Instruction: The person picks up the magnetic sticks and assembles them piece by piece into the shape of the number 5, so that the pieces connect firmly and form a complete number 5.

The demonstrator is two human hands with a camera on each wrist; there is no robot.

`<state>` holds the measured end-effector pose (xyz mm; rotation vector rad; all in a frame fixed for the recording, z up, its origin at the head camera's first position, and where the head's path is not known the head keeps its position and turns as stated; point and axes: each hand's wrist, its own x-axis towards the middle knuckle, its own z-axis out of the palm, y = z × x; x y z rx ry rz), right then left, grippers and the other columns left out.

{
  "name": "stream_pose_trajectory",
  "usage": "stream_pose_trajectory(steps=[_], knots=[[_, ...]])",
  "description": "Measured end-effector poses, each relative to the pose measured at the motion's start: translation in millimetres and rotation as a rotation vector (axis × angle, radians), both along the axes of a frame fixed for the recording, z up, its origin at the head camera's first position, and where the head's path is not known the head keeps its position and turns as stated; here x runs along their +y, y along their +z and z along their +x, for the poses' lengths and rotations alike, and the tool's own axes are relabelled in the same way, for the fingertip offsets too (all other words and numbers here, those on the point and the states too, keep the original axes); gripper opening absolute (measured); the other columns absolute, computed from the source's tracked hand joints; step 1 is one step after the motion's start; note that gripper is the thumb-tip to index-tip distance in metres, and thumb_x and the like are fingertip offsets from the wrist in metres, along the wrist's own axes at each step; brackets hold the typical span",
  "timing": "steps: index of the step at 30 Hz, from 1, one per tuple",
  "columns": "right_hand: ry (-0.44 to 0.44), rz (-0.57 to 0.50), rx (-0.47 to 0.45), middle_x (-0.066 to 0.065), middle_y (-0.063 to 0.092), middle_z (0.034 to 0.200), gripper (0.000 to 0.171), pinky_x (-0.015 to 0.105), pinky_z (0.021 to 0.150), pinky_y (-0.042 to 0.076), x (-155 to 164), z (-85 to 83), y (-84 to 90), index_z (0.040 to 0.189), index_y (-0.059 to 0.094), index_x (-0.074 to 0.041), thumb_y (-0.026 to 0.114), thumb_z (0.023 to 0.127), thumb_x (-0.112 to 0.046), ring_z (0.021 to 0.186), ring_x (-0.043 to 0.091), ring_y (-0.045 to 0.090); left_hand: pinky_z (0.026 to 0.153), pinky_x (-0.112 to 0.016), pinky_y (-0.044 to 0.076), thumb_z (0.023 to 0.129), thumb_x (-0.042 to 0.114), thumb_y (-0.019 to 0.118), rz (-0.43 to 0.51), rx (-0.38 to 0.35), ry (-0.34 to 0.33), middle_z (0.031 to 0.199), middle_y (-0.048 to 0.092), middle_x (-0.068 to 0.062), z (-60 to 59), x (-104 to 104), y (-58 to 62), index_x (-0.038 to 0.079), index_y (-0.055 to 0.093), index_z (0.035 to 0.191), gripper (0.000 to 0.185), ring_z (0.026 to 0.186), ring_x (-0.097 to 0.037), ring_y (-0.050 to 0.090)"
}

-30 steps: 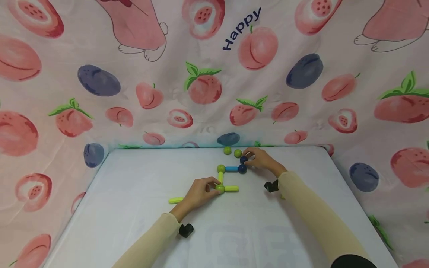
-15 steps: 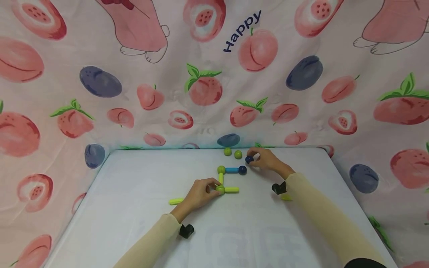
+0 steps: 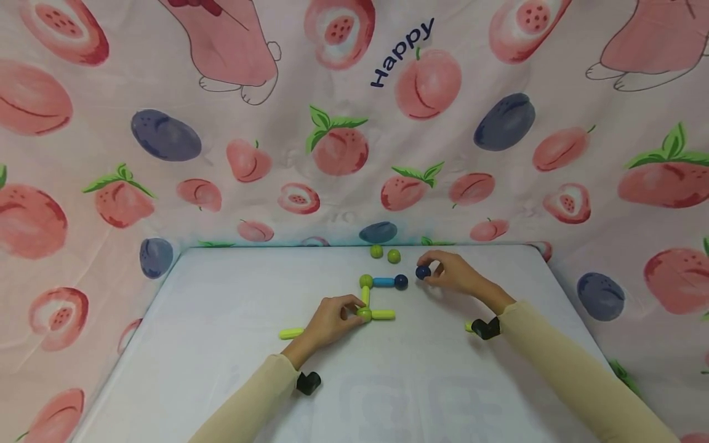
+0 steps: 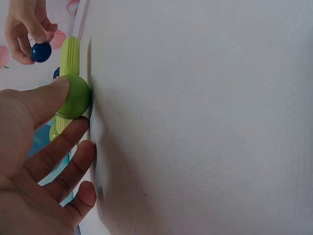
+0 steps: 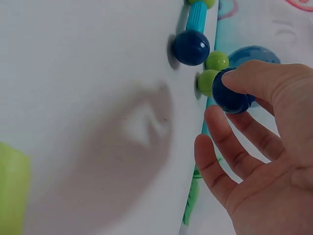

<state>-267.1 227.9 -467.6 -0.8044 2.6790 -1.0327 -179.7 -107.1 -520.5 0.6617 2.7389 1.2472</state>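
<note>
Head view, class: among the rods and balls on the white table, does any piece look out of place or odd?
One yellow-green plastic rod lies alone left of the left hand, apart from the joined frame. Two loose green balls sit at the far edge. Nothing looks damaged.

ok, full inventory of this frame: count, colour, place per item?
table: 1, white, ringed by the cloth
fruit-print cloth: 1, pink, behind and beside table
green balls: 4; two loose at far edge, two in the built shape
dark blue balls: 2; one pinched in right hand, one on the blue rod's end
blue rod: 1, between green and blue balls
green rods: 4; two in the shape, one loose left, one partly hidden by right wrist
left hand: holds the near green ball
right hand: holds blue ball
</note>
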Motion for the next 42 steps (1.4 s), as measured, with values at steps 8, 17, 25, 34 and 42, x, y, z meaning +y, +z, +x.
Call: stream_pose_trajectory(steps=[8, 17, 25, 34, 42], knots=[[0.004, 0.012, -0.026, 0.008, 0.066, 0.121, 0.038, 0.029, 0.077, 0.055, 2.6, 19.4, 0.9, 0.126, 0.066, -0.004, 0.077, 0.09, -0.004, 0.09, 0.018, 0.064, 0.064, -0.026, 0.043, 0.093, 0.019, 0.079, 0.003, -0.007, 0.002, 0.099, 0.075, 0.004, 1.4, 0.4, 1.7, 0.016, 0.075, 0.116, 0.023, 0.072, -0.012, 0.053], [0.036, -0.033, -0.002, 0.01, 0.066, 0.119, 0.038, 0.027, 0.076, 0.055, -0.4, 34.4, -5.1, 0.124, 0.067, -0.003, 0.076, 0.088, 0.002, 0.088, 0.018, 0.065, 0.065, -0.025, 0.044, 0.092, 0.019, 0.079, 0.003, 0.0, 0.001, 0.098, 0.075, 0.004, 0.4, 0.6, -0.8, 0.017, 0.075, 0.115, 0.023, 0.072, -0.01, 0.053], [0.036, -0.066, -0.017, 0.009, 0.066, 0.115, 0.039, 0.026, 0.073, 0.054, -9.0, 47.4, -12.1, 0.124, 0.066, -0.001, 0.076, 0.087, 0.003, 0.087, 0.021, 0.063, 0.065, -0.025, 0.044, 0.093, 0.019, 0.079, 0.002, 0.001, 0.001, 0.098, 0.075, 0.004, 0.3, 1.4, -0.6, 0.016, 0.075, 0.115, 0.023, 0.073, -0.011, 0.053], [0.009, -0.074, -0.099, 0.007, 0.067, 0.119, 0.04, 0.026, 0.072, 0.053, -20.6, 56.7, -27.3, 0.127, 0.065, -0.006, 0.077, 0.088, 0.0, 0.085, 0.017, 0.061, 0.064, -0.025, 0.043, 0.092, 0.02, 0.08, 0.013, 0.006, 0.006, 0.097, 0.075, 0.005, -1.5, 0.9, -0.7, 0.017, 0.075, 0.114, 0.023, 0.072, -0.013, 0.054], [0.037, -0.074, -0.05, 0.009, 0.067, 0.115, 0.036, 0.025, 0.069, 0.053, -29.1, 58.9, -38.3, 0.121, 0.064, -0.005, 0.077, 0.088, 0.0, 0.078, 0.013, 0.06, 0.064, -0.025, 0.043, 0.092, 0.019, 0.08, 0.018, 0.007, 0.005, 0.098, 0.076, 0.004, -2.6, 1.2, -0.8, 0.016, 0.075, 0.114, 0.022, 0.072, -0.013, 0.054]])
